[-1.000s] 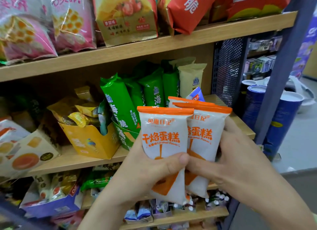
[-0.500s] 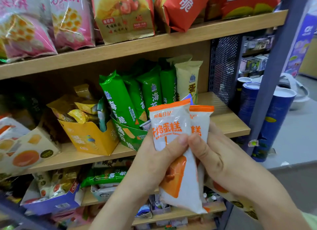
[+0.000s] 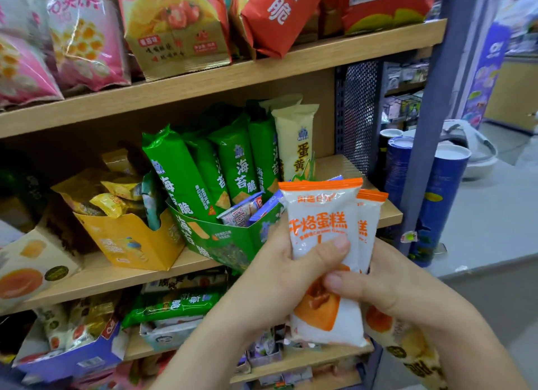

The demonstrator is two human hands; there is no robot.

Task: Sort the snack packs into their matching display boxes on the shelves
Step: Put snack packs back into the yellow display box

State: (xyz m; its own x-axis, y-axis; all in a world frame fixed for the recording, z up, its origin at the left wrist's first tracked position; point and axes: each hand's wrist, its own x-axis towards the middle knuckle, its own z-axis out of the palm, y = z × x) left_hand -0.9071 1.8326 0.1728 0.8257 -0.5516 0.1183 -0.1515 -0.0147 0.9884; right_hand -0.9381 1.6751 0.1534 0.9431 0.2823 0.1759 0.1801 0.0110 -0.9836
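Observation:
Two white snack packs with orange tops are stacked upright in front of the middle shelf. The front pack [image 3: 321, 215] covers most of the rear pack [image 3: 368, 229]. My left hand [image 3: 279, 276] grips the front pack, thumb across its face. My right hand [image 3: 387, 290] pinches the stack lower down from the right, thumb on the orange picture. Behind them stands a green display box [image 3: 230, 241] with tall green packs and one cream pack [image 3: 294, 145]. A yellow display box [image 3: 131, 241] with yellow packs stands to its left.
Large pink, yellow and red bags [image 3: 180, 25] fill the top shelf. A lower shelf holds a purple box [image 3: 72, 360] and loose green packs. A white and orange box [image 3: 29, 270] sits at far left. Blue tubes [image 3: 439, 197] stand beyond the shelf's right post.
The two packs were side by side; they have slid into a stack, the front one covering the rear. Both hands dropped slightly and my right hand shifted its grip lower.

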